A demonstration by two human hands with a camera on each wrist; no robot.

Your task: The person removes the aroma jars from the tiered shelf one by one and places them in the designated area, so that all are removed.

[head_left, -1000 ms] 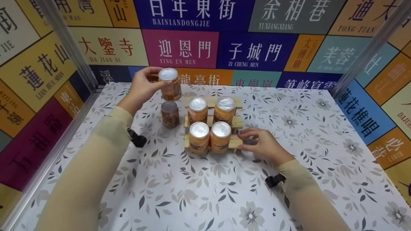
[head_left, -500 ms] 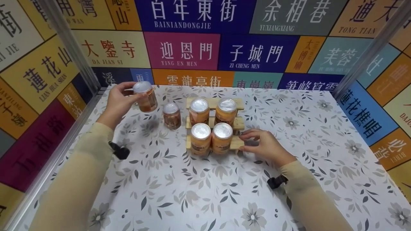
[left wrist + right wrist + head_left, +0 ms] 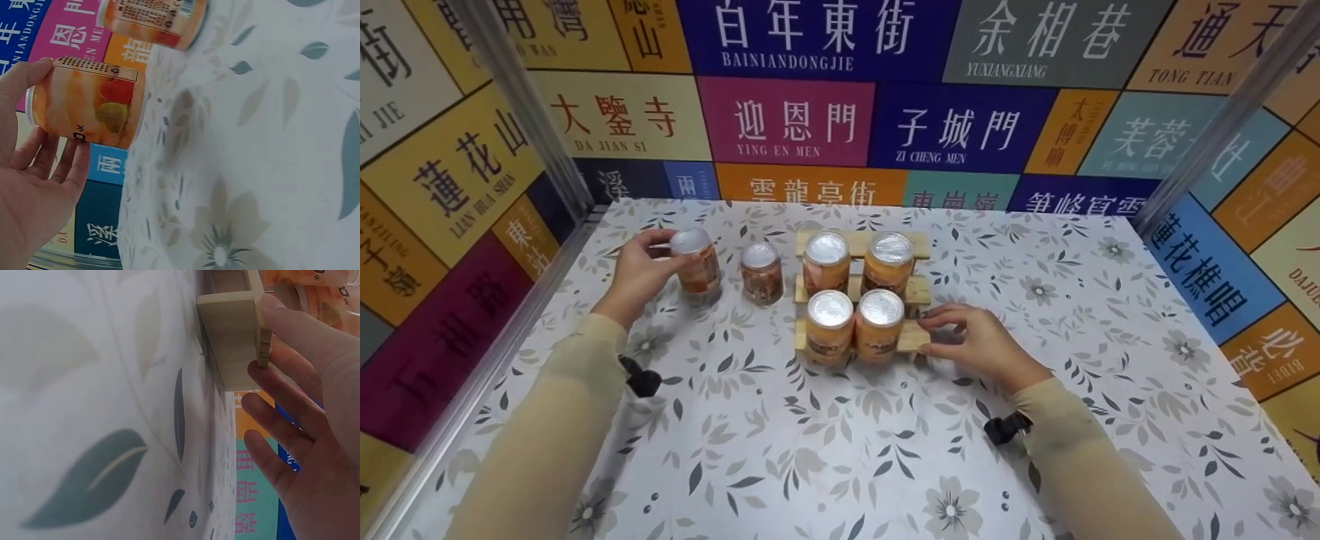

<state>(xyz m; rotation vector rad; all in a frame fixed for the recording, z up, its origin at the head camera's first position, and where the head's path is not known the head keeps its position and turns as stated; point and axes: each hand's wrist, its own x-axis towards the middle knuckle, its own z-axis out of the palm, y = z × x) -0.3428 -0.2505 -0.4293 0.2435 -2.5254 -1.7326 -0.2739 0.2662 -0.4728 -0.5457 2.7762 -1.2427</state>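
The left hand (image 3: 634, 277) grips a short, round can (image 3: 84, 101) at the left of the scene, thumb and fingers curled around its upper part. The can stands close to upright, but whether its base touches the white floral tablecloth (image 3: 810, 465) is hard to tell. Its body is warm orange and looks glossy; the label shows a red shape beside a yellow-green one, some bold black lettering, partly cut off, and a pale panel of fine dark print running up one side. A pale rim rings each end, and the lid (image 3: 688, 241) looks whitish grey in the head view. Just to its right, apart from it, a second can (image 3: 763, 275) stands on the cloth, browner in tone under a silvery lid. Farther right is a stepped wooden rack (image 3: 913, 337) bearing a near pair of cans (image 3: 830, 337) and a far pair of cans (image 3: 826, 271), orange-bodied with bright silver tops. The right hand (image 3: 986, 345) pinches the right end of the rack's nearest step between thumb and forefinger, its remaining fingers loosely bent.
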